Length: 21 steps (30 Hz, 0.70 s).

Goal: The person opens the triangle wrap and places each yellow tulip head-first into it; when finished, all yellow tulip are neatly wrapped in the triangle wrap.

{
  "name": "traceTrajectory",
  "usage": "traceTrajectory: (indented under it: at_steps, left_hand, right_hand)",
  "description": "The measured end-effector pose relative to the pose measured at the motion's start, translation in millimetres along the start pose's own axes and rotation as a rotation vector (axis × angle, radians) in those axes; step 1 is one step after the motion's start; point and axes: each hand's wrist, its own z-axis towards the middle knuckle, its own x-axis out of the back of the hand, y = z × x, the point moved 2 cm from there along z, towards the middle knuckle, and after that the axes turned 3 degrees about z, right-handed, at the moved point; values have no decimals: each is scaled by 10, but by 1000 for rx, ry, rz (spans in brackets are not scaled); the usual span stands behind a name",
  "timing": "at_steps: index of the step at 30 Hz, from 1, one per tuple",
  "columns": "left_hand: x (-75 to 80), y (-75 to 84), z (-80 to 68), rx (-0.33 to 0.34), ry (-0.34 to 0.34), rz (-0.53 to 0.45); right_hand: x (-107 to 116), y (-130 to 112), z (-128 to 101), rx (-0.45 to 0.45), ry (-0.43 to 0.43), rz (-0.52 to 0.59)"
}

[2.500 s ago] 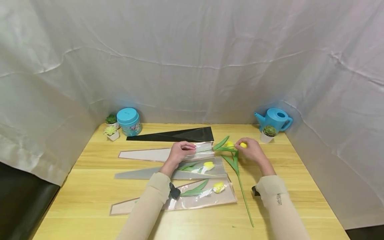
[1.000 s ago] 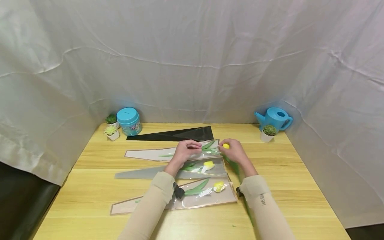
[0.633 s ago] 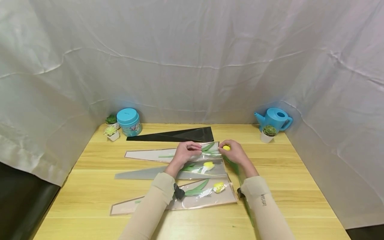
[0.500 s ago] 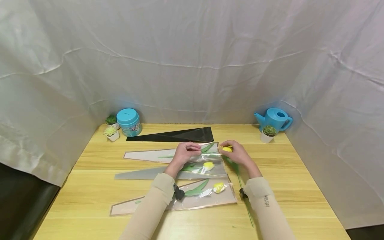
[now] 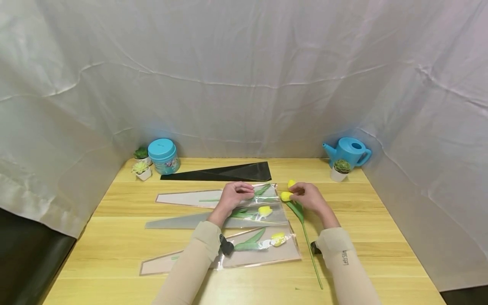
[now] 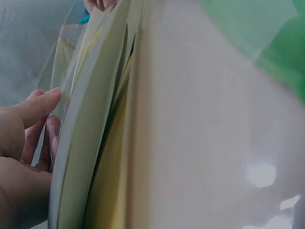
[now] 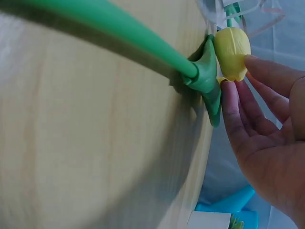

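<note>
On the wooden table (image 5: pixel 385 228) lies a clear cone sleeve (image 5: pixel 183 197) with a green stem and leaves inside. My left hand (image 5: pixel 244 192) pinches the clear film (image 6: pixel 95 119) near its wide mouth, thumb and fingers (image 6: pixel 28 124) on the film. My right hand (image 5: pixel 299 195) pinches a yellow tulip bud (image 5: pixel 285 196) just outside that mouth; the right wrist view shows the bud (image 7: pixel 232 46) between the fingertips (image 7: pixel 252 64). A second yellow bud (image 5: pixel 291 183) lies just behind. A long loose green stem (image 5: pixel 310 254) runs under my right forearm toward the front edge.
Two more sleeves, each holding a yellow tulip (image 5: pixel 264 210) (image 5: pixel 278 238), lie nearer me. A black sleeve (image 5: pixel 228 172) lies behind. A blue tin (image 5: pixel 164 154) and small succulents (image 5: pixel 142 167) stand back left, a blue watering can (image 5: pixel 348 150) and a succulent pot (image 5: pixel 341 167) back right. White cloth walls surround the table.
The tulip slid leftward into the far sleeve, pushed by my right hand. In the last half second that hand and its bud drew slightly back toward me; the second bud now shows behind.
</note>
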Motion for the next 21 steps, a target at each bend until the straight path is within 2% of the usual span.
traceTrajectory:
  at_steps: [21]
  left_hand:
    - [-5,1,0,36,-7,-24]
  right_hand:
    - [-13,15,6,54,12,-15]
